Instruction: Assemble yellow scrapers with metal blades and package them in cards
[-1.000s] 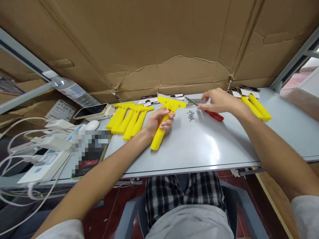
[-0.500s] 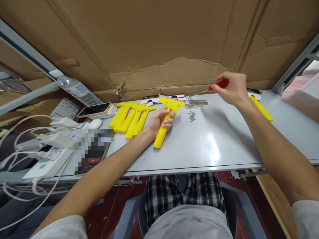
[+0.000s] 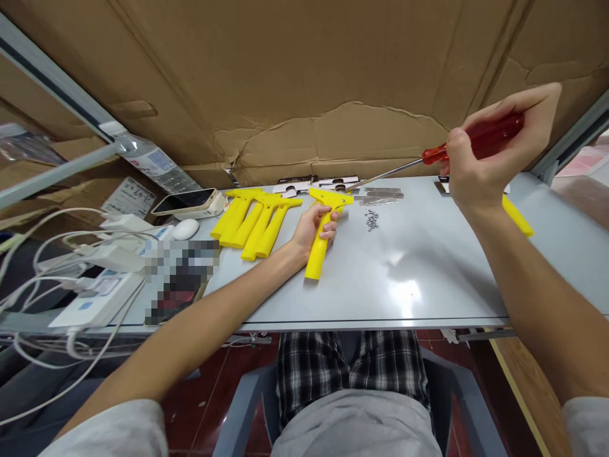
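Note:
My left hand [image 3: 311,232] is wrapped round the handle of a yellow scraper [image 3: 316,259], its wide head pointing away from me. My right hand [image 3: 490,174] grips a screwdriver [image 3: 495,136] with a clear red handle. Its long metal shaft slants down leftward, the tip by the right end of the scraper head; whether they touch I cannot tell. Thin metal blades [image 3: 383,195] lie just right of the scraper head. Below them is a small heap of dark screws [image 3: 372,221]. Several more yellow scrapers [image 3: 259,223] lie side by side left of my left hand.
Another yellow handle [image 3: 517,216] lies at the right, partly behind my right wrist. White-and-black packaging [image 3: 291,188] runs along the cardboard wall [image 3: 361,76]. Leftward are a phone [image 3: 188,202], a mouse [image 3: 186,229], a bottle [image 3: 152,158] and a power strip [image 3: 98,301] with cables.
My right hand has moved right and up, turning so the screwdriver handle shows; the tip has shifted from above the blades to the scraper head. My left hand still holds the scraper.

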The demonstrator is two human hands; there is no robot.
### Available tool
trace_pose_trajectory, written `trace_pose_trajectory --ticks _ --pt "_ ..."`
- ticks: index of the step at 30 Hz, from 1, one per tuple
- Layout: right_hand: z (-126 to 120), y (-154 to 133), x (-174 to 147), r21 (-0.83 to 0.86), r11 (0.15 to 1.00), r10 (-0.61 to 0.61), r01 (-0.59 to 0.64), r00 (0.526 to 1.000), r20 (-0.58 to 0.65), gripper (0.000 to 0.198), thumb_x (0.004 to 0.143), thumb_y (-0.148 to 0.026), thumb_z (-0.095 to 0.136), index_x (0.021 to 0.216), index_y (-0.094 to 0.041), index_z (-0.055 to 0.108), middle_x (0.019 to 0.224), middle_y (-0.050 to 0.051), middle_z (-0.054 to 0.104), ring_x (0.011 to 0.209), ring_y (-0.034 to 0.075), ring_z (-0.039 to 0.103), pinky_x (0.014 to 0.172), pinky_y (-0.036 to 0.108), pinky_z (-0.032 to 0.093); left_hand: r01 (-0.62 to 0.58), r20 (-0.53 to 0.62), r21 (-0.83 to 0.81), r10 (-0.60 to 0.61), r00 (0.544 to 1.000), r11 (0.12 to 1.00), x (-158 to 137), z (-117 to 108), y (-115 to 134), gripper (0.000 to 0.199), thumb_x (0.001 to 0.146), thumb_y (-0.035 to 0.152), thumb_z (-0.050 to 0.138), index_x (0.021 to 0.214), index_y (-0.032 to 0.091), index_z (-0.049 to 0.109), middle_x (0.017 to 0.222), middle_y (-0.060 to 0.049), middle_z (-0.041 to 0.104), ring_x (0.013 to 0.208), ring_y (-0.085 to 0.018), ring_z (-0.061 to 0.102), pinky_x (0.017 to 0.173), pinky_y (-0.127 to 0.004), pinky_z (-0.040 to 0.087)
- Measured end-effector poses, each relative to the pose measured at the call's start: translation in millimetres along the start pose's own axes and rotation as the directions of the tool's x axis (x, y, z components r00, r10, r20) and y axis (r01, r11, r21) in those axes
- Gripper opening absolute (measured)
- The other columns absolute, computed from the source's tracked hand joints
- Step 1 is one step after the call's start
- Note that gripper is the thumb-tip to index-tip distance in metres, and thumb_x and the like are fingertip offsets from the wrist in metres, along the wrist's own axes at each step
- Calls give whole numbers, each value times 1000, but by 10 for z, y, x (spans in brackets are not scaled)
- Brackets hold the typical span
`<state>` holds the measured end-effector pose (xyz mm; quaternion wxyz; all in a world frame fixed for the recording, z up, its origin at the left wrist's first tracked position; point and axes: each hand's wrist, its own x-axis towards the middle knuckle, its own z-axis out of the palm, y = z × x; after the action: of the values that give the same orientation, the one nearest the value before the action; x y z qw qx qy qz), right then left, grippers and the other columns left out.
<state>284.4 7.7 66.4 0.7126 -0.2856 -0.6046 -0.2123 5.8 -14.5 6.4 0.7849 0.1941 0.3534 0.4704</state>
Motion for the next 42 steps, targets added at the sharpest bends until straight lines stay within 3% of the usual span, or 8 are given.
trace_pose_trajectory --ticks 5,11,22,32,42 --pt "42 54 11 154 985 -77 82 996 -39 35 83 -26 73 91 -11 42 95 -3 44 67 -6 52 61 11 38 7 15 -13 -6 1000 1000 -4 6 -10 13 96 10 46 88 19 49 70 4 53 37 -2 38 30 -11 28" --pt "69 2 -36 185 980 -70 74 997 -26 36 84 -31 73 92 -11 45 95 -3 46 70 -5 55 61 9 40 18 22 -5 -18 1000 1000 -2 -7 -15 10 92 10 49 89 19 50 70 4 53 37 -2 39 30 -12 28" --pt "95 10 -51 170 981 -86 90 996 -34 39 85 -36 75 92 -10 46 92 -3 48 69 -5 56 61 7 39 -1 45 41 -1 999 999 19 -32 -27 12 94 11 47 85 18 49 68 3 55 37 -2 38 30 -11 28" --pt "104 -11 -54 115 988 -100 105 994 -48 51 89 -52 76 91 -10 46 92 -3 48 67 -4 56 58 10 37 -9 68 52 6 998 999 36 -69 -19 10 94 12 49 86 17 52 69 3 56 37 -1 39 31 -11 29" --pt "54 -164 -74 77 987 -140 139 990 14 57 96 -65 66 95 -12 47 91 -2 48 70 -1 60 60 15 44 -11 46 35 10 999 999 58 -60 -27 9 88 11 54 88 19 50 69 3 56 38 -2 38 31 -12 28"
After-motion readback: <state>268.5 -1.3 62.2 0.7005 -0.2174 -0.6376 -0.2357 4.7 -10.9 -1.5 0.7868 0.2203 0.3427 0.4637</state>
